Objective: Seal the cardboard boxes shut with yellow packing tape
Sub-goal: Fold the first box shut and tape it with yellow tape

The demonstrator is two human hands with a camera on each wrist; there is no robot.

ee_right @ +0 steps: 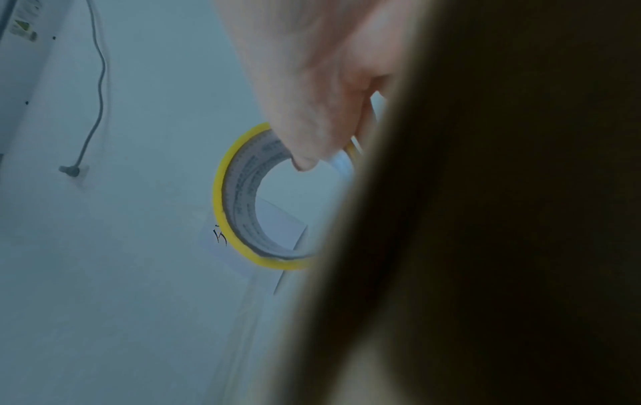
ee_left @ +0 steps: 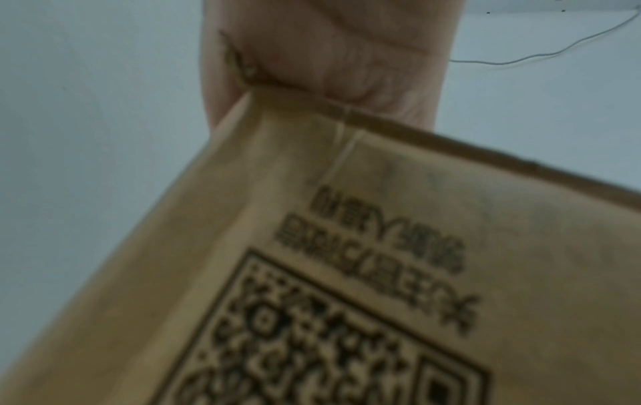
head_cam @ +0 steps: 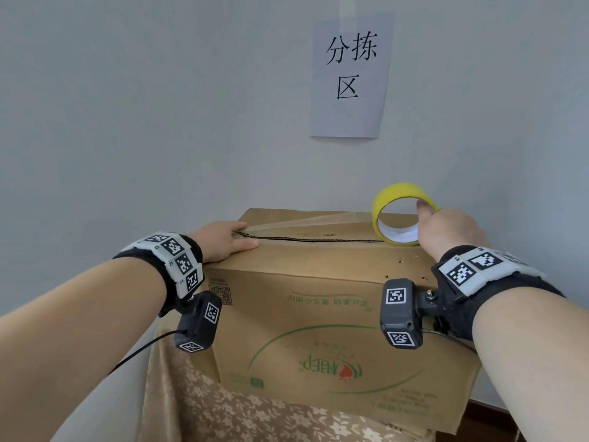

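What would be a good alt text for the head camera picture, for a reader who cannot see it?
A left hand presses a tape end onto a cardboard box while the right hand holds a yellow tape roll, stretching a strip over the top seam. A paper sign hangs on the wall.

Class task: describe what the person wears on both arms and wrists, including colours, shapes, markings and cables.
Both forearms are bare, without sleeves. Each wrist carries a black band topped by white panels printed with black-and-white square codes. Under each wrist hangs a boxy black camera, also marked with square codes. A thin black cable trails from the left camera; another leaves the right one. The hands are bare.
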